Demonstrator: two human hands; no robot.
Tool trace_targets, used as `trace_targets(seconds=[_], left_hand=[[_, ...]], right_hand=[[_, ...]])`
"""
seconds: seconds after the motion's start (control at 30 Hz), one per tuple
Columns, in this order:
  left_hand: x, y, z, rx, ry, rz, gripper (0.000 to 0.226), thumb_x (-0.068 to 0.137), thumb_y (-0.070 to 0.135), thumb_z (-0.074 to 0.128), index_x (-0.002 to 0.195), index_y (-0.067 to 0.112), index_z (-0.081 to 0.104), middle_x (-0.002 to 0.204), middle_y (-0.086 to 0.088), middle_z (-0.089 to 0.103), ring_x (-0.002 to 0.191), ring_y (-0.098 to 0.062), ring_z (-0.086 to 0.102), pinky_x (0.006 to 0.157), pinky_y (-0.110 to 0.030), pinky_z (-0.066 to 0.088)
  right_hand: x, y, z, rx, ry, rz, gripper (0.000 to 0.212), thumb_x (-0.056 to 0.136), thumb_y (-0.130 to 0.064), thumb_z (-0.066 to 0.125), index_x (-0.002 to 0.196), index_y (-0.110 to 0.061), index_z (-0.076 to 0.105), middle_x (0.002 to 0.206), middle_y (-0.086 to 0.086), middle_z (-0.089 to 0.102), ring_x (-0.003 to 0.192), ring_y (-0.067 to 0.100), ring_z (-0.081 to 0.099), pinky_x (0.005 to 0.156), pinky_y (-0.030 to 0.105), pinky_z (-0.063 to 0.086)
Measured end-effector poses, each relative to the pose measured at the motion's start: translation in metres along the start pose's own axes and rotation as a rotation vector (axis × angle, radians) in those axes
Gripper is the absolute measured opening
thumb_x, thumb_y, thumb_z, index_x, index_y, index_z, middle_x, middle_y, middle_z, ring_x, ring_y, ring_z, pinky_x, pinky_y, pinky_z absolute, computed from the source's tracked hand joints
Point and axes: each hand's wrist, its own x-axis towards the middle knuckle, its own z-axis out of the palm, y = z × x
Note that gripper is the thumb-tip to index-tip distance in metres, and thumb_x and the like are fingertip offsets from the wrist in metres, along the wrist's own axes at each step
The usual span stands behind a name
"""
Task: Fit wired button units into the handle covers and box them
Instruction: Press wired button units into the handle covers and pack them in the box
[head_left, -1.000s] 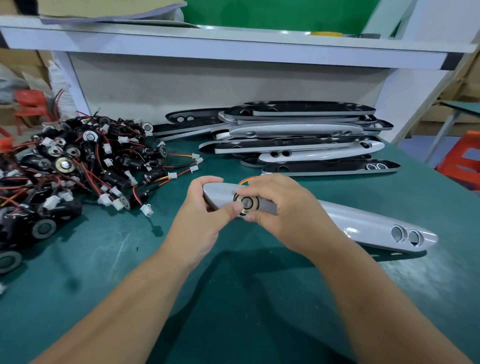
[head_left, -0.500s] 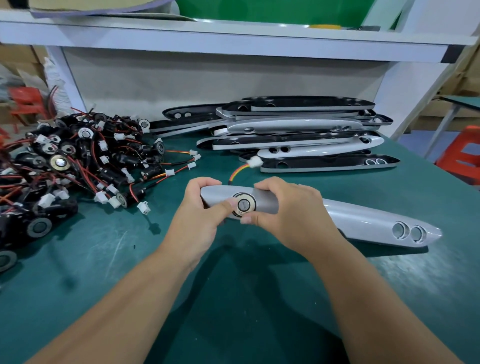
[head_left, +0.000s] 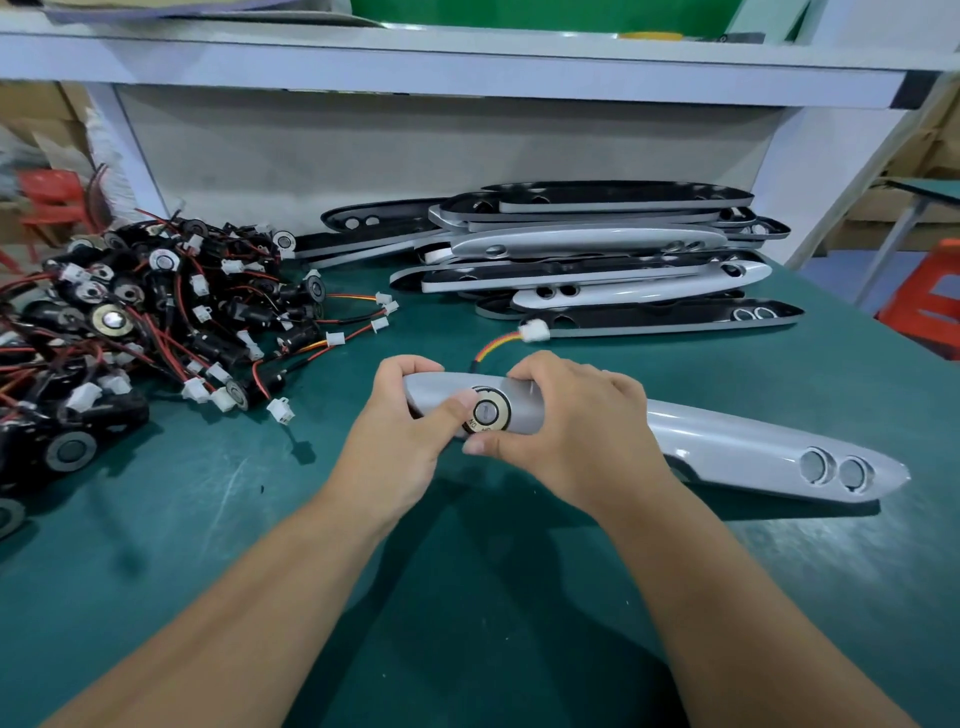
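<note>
Since a second ago the wire (head_left: 493, 347) with its white plug (head_left: 533, 330) had come out behind the cover (head_left: 753, 452). Near the worktop's (head_left: 467, 597) middle, the left hand (head_left: 400, 431) and right hand (head_left: 576, 426) gripped the cover's left end, left thumb pressing the button's (head_left: 491, 414) rim.

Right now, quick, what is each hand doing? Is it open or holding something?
Left hand: closed, grips the end of the handle cover, thumb on the button unit.
Right hand: closed, grips the same handle cover beside the button unit.
</note>
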Motion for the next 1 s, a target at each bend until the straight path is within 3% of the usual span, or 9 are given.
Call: trace_targets(seconds=[0.2, 0.43, 0.7, 0.83, 1.0], left_hand=[[-0.002, 0.002, -0.001, -0.028, -0.025, 0.000, 0.029, 0.085, 0.029, 0.070, 0.103, 0.032, 0.047, 0.095, -0.001, 0.064, 0.091, -0.026, 0.061, 0.086, -0.041, 0.051], [-0.001, 0.001, 0.000, -0.047, -0.007, -0.010, 0.029, 0.083, 0.026, 0.072, 0.100, 0.029, 0.049, 0.084, 0.003, 0.059, 0.073, -0.015, 0.051, 0.072, -0.032, 0.045], [-0.002, 0.004, 0.000, -0.051, 0.001, -0.024, 0.028, 0.084, 0.026, 0.073, 0.096, 0.029, 0.048, 0.085, 0.000, 0.060, 0.073, -0.019, 0.050, 0.076, -0.041, 0.046], [-0.003, 0.009, 0.000, 0.008, 0.034, -0.036, 0.012, 0.092, 0.033, 0.059, 0.096, 0.033, 0.048, 0.094, -0.001, 0.065, 0.087, -0.023, 0.059, 0.090, -0.049, 0.049], [-0.006, 0.013, 0.001, 0.042, 0.034, -0.009, 0.006, 0.097, 0.029, 0.050, 0.095, 0.032, 0.046, 0.093, 0.000, 0.063, 0.085, -0.022, 0.058, 0.089, -0.047, 0.049]], right_hand=[[-0.001, -0.003, 0.002, -0.031, 0.043, 0.011, 0.064, 0.055, -0.084, 0.054, 0.096, -0.036, 0.044, 0.090, -0.019, 0.053, 0.092, 0.008, 0.048, 0.099, 0.039, 0.025], [-0.001, 0.000, 0.000, 0.047, 0.016, 0.034, 0.054, 0.065, -0.078, 0.054, 0.102, -0.038, 0.050, 0.094, -0.021, 0.056, 0.097, 0.003, 0.047, 0.104, 0.038, 0.020], [-0.002, -0.006, 0.002, 0.008, 0.019, 0.040, 0.051, 0.072, -0.075, 0.053, 0.102, -0.033, 0.050, 0.092, -0.018, 0.057, 0.093, 0.008, 0.046, 0.097, 0.035, 0.021], [-0.003, -0.008, 0.000, -0.014, 0.019, 0.024, 0.048, 0.075, -0.072, 0.051, 0.103, -0.033, 0.049, 0.095, -0.017, 0.058, 0.096, 0.009, 0.047, 0.097, 0.037, 0.024], [-0.004, -0.007, -0.004, -0.071, -0.025, -0.011, 0.053, 0.078, -0.072, 0.043, 0.113, -0.033, 0.050, 0.103, -0.015, 0.056, 0.103, 0.012, 0.046, 0.101, 0.040, 0.024]])
